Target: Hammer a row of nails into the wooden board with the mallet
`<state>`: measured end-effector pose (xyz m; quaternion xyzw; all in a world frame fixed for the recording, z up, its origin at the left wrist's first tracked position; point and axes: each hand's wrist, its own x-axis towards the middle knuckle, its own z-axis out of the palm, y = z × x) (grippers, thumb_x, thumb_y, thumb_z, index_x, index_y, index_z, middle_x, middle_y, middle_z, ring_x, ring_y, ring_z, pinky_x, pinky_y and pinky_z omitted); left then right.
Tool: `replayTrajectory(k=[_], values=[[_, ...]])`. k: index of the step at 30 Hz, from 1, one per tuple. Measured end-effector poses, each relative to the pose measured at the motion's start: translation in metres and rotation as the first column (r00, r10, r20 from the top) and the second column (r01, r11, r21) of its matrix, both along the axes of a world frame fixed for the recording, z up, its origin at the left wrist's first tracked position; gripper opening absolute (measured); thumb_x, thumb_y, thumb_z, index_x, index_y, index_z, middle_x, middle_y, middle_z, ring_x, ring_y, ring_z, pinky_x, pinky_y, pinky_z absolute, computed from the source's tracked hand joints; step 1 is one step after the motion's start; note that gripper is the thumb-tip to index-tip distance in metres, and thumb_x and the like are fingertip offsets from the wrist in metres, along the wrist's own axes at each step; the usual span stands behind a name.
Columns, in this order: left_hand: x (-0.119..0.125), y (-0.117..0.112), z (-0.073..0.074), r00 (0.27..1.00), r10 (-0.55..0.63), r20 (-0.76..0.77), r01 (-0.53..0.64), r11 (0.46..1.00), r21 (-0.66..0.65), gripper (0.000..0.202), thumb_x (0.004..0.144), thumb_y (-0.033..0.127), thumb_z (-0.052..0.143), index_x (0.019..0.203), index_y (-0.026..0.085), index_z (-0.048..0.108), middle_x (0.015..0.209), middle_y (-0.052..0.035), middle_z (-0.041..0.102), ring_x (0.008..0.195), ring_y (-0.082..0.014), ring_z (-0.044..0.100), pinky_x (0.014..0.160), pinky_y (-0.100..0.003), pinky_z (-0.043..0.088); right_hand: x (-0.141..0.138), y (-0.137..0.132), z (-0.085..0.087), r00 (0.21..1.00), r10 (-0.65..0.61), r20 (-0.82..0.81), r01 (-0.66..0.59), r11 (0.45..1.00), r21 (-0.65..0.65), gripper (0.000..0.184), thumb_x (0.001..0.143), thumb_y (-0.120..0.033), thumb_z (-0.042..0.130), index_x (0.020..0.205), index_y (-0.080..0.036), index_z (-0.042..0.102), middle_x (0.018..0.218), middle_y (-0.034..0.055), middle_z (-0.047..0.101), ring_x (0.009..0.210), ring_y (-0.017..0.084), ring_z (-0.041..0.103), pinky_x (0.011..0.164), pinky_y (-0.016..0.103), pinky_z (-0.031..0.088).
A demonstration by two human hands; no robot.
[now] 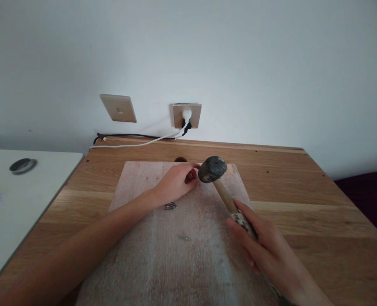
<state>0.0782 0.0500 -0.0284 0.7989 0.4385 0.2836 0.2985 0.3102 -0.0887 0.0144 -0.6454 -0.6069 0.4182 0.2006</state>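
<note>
My right hand [263, 244] grips the wooden handle of a hammer [212, 169], whose dark head hangs just above the far part of a pale plywood board [175, 250]. My left hand [175, 182] rests on the board right beside the hammer head, fingers pinched together on something too small to make out. A few small nails [171, 206] lie on the board near my left wrist, and another small nail [183, 238] lies nearer the middle.
The board lies on a wooden table [303, 191] against a white wall. Two wall sockets [187, 115] sit above the far edge, with a plug and cables [134, 142] trailing left. A white table [19, 199] stands at the left.
</note>
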Motion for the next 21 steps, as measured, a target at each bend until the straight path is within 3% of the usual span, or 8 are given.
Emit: replayTrajectory(k=[13,17,21], values=[[-0.001,0.001,0.0,0.995,-0.001,0.1,0.011,0.995,-0.104,0.047,0.082,0.0,0.069,0.126,0.017,0.068,0.09,-0.0007,0.077,0.08,-0.0122,0.071,0.079,-0.023,0.054,-0.005,0.001,0.004,0.998,0.059,0.031,-0.059,0.998,0.012,0.078,0.104,-0.065,0.045,0.156,-0.008,0.049,0.048,-0.0069,0.049,0.036,0.016,0.051,0.035,0.024,0.039],[-0.001,0.002,0.0,0.996,0.0,0.093,0.01,0.994,-0.108,0.048,0.083,0.001,0.068,0.129,0.017,0.066,0.092,-0.0019,0.077,0.082,-0.0136,0.071,0.081,-0.025,0.055,-0.005,0.003,0.001,0.996,0.082,0.034,-0.083,0.996,0.019,0.078,0.104,-0.064,0.046,0.159,-0.01,0.046,0.046,-0.0075,0.048,0.037,0.016,0.052,0.036,0.024,0.039],[-0.014,0.001,0.008,0.999,-0.039,0.03,0.041,0.997,-0.066,0.041,0.086,0.007,0.066,0.126,0.016,0.066,0.103,-0.0051,0.076,0.086,-0.0144,0.07,0.083,-0.028,0.056,-0.004,0.002,-0.003,0.998,0.049,0.031,-0.05,0.999,0.022,0.072,0.103,-0.063,0.048,0.155,-0.014,0.052,0.047,-0.0075,0.049,0.035,0.015,0.05,0.035,0.023,0.037]])
